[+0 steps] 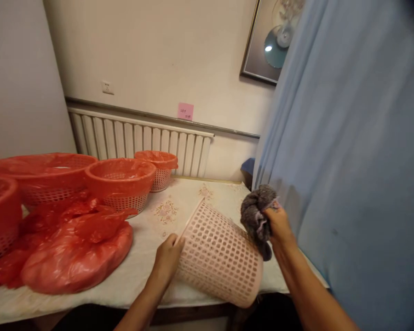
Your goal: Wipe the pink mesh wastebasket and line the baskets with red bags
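Okay, biggest first: we have the wall point(158, 50) beyond both grips, then the blue curtain point(352, 161) hanging just right of the right grip. Table point(148, 271) with a flowered cover spreads under and ahead of the grips; radiator point(124, 136) stands past its far edge. Framed picture point(269, 50) is high beyond the right grip, partly behind the curtain. Left of the left grip we count four lined baskets point(126, 202), red plastic over their rims, one cut off by the view's edge. Nearer that grip, the red bag point(79, 262) lies bulging. Between our grips, the bare basket point(221, 253) tips sideways, base toward lower right; left hand point(167, 257) pinches its rim. Grey cloth point(257, 214) is bunched in our right hand point(278, 223), its dangling end by the basket's base; contact there, can't tell. Smallest: pink note point(185, 111) and socket point(107, 87), both far beyond the left grip.
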`<state>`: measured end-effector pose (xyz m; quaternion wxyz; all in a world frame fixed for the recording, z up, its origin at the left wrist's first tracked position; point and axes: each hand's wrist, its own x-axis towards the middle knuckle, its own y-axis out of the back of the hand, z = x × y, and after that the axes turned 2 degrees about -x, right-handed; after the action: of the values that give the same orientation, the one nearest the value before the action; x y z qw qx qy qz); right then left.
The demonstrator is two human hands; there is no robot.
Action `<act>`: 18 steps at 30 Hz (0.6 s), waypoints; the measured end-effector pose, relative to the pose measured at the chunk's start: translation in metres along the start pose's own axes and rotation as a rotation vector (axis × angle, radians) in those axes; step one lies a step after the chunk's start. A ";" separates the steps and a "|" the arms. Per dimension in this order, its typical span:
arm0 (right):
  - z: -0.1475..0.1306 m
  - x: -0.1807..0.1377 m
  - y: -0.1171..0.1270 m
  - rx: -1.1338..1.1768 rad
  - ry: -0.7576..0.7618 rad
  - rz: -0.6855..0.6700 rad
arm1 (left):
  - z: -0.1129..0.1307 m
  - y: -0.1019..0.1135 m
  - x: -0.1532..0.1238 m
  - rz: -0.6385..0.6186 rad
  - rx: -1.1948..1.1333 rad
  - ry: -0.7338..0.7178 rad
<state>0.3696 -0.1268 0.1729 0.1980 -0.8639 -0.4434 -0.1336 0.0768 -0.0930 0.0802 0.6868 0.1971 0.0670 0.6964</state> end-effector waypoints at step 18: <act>0.069 -0.131 -0.080 -0.837 0.606 -0.418 | -0.020 -0.021 -0.044 -0.322 -0.164 -0.136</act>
<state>0.2330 -0.1458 0.0763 -0.0741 -0.6853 -0.4377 -0.5774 0.0885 -0.1317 0.0459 0.8060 0.1739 -0.0057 0.5658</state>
